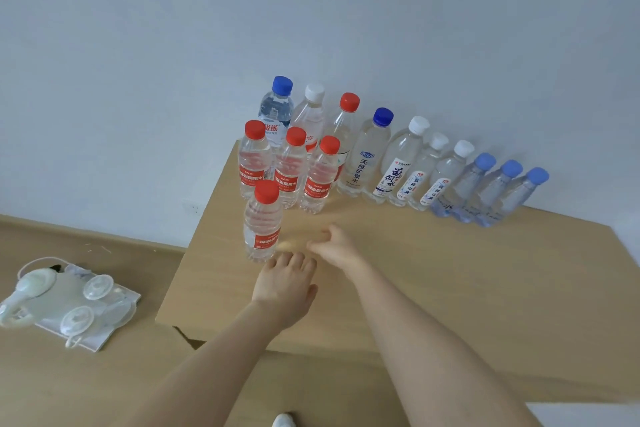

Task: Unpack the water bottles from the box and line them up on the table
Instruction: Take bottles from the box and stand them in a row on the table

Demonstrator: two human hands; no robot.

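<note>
A red-capped water bottle [262,220] stands upright near the left edge of the tan cardboard surface [433,270]. My left hand [285,282] lies just below and right of its base, fingers loosely bent and holding nothing. My right hand [334,244], blurred, hovers to the right of the bottle, apart from it, fingers loosely curled and empty. Behind stand three more red-capped bottles [289,168]. A long row of several bottles [401,163] with blue, white and red caps runs along the wall to the right.
The white wall is right behind the bottle row. On the wooden floor at the left lies a pale plastic item with suction cups [65,300] on a white sheet. A white shoe tip [284,420] shows at the bottom.
</note>
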